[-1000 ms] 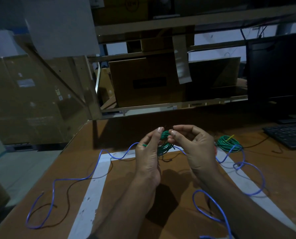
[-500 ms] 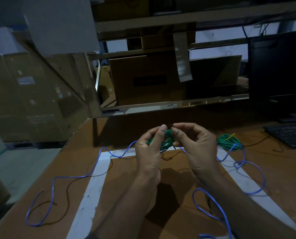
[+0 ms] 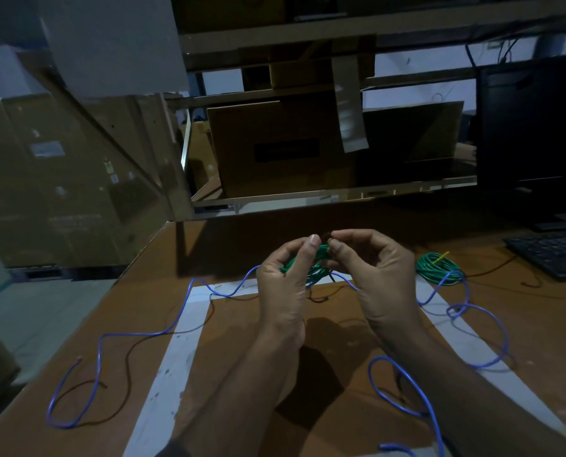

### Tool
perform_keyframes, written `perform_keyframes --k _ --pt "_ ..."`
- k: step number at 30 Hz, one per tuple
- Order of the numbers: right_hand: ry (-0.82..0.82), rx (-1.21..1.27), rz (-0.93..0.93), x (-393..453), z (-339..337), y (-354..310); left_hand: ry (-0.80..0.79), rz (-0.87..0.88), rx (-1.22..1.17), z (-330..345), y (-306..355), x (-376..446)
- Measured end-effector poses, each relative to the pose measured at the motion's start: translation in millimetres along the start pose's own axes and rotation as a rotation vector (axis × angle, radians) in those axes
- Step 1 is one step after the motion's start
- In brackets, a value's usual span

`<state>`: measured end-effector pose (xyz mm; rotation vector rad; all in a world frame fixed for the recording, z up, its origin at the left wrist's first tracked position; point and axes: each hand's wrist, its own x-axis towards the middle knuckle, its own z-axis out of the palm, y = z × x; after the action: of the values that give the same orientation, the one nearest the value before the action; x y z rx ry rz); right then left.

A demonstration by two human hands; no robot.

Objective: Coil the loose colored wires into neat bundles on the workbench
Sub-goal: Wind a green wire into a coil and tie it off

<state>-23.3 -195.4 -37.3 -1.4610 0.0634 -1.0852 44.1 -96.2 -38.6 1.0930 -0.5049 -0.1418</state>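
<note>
Head view: green coil held, little changed

Green wire bundle (image 3: 311, 270) is gripped in the left hand (image 3: 283, 291) above the tabletop (image 3: 242, 341). A dark tie end is pinched by the right hand (image 3: 374, 278). Since the earlier frame, the hands are only slightly raised. Blue wire (image 3: 176, 324) lies loose; a finished green coil (image 3: 435, 268) is seen right.

Two bare forearms rise from the bottom edge of the view, each ending in a bare hand: the left hand (image 3: 283, 288) and the right hand (image 3: 379, 278). No gloves, rings, watch or wristband show on either, and the nails are short and unpainted, the left thumbnail catching the light. The light is dim, and a dark edge at the very bottom by the left forearm may be a sleeve, though it is too shadowed to tell.
</note>
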Motion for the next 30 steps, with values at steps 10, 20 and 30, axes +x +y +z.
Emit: perform_keyframes --k 10,20,30 --pt "0.000 -0.002 0.005 0.7 -0.8 0.5 -0.001 -0.005 0.009 0.3 -0.3 -0.2" --pt "0.014 -0.009 -0.011 0.2 -0.7 0.0 -0.016 -0.006 0.014 0.3 1.2 -1.6" --pt "0.020 -0.006 -0.021 0.1 0.1 0.6 -0.017 -0.012 -0.002 0.4 1.3 -1.2"
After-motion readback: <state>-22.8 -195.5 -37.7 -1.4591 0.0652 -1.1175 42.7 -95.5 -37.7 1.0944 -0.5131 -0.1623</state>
